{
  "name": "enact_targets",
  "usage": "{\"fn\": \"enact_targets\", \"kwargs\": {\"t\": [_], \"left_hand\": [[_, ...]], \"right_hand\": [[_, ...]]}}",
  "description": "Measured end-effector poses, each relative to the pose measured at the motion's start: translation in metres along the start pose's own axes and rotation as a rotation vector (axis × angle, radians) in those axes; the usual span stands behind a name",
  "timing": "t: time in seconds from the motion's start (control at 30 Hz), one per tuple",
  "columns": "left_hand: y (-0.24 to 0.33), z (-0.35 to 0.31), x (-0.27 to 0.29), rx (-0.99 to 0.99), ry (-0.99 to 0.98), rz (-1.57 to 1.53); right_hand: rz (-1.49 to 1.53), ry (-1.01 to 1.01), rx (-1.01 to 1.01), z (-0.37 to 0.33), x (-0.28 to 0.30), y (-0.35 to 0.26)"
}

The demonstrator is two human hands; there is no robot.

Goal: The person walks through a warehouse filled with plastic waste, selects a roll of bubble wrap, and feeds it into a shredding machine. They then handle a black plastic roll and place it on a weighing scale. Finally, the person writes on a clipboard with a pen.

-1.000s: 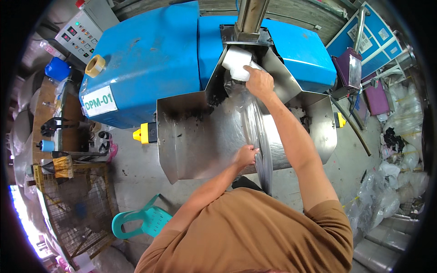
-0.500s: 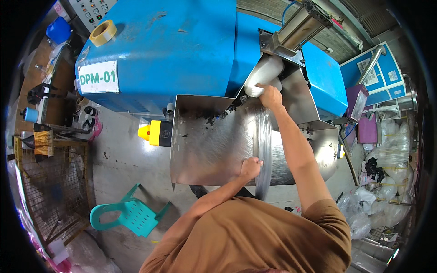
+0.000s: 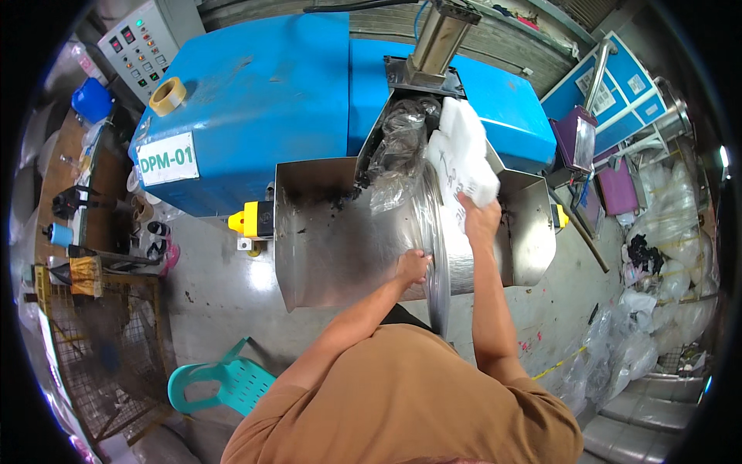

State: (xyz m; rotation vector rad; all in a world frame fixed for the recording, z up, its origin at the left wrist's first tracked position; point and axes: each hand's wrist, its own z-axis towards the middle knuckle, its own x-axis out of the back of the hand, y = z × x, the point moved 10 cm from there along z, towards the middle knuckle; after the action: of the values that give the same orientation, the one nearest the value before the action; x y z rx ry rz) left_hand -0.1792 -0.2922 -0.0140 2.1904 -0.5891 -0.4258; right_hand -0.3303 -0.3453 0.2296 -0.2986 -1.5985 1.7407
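Observation:
My right hand (image 3: 481, 220) grips the lower end of a bulky white foam-like piece (image 3: 461, 151) with an uneven edge. It slants up toward the mouth of a metal chute on the blue machine (image 3: 263, 100). My left hand (image 3: 413, 267) is closed on a long bunched strip of clear plastic film (image 3: 435, 286), which hangs over the front of the steel tray (image 3: 340, 240). Left of the white piece, crumpled clear film (image 3: 400, 143) fills the chute opening. Where the strip meets that film is partly hidden.
A metal cylinder (image 3: 439, 42) stands above the chute. A tape roll (image 3: 168, 97) lies on the machine. Yellow-and-black boxes (image 3: 252, 220) flank the tray. Behind me at left is a teal chair (image 3: 224, 383); bagged plastic (image 3: 665, 247) piles up at right.
My right hand has drawn the white piece down and out of the chute, uncovering crumpled film there. The left hand still holds the film strip. My view has shifted.

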Motion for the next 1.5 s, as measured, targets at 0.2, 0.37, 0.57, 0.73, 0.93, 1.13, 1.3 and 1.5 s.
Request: {"fn": "enact_targets", "kwargs": {"t": [0.2,0.37,0.57,0.73,0.93,1.13,1.3,1.5], "left_hand": [[0.0,0.003,-0.002,-0.044,-0.005,0.013],[-0.008,0.009,-0.007,-0.022,-0.011,-0.067],[0.027,-0.013,-0.005,-0.014,-0.109,0.298],[0.002,0.019,-0.009,-0.244,-0.151,0.557],[-0.001,0.009,0.002,0.081,-0.047,-0.032],[-0.003,0.004,0.007,0.131,-0.06,-0.028],[0.021,-0.017,0.002,0.118,-0.137,0.077],[-0.014,-0.002,-0.014,0.126,-0.058,-0.001]], "right_hand": [[0.617,0.049,-0.256,-0.007,-0.036,0.021],[0.02,0.362,-0.222,0.024,-0.085,0.063],[-0.076,0.257,-0.21,0.058,-0.13,0.052],[-0.18,0.092,-0.178,0.108,-0.196,0.011],[-0.257,0.061,-0.191,0.127,-0.206,0.028],[-0.234,-0.04,-0.194,0.124,-0.213,0.028],[-0.281,-0.119,-0.166,0.175,-0.219,0.062],[-0.422,-0.079,-0.135,0.161,-0.219,0.036]]}}
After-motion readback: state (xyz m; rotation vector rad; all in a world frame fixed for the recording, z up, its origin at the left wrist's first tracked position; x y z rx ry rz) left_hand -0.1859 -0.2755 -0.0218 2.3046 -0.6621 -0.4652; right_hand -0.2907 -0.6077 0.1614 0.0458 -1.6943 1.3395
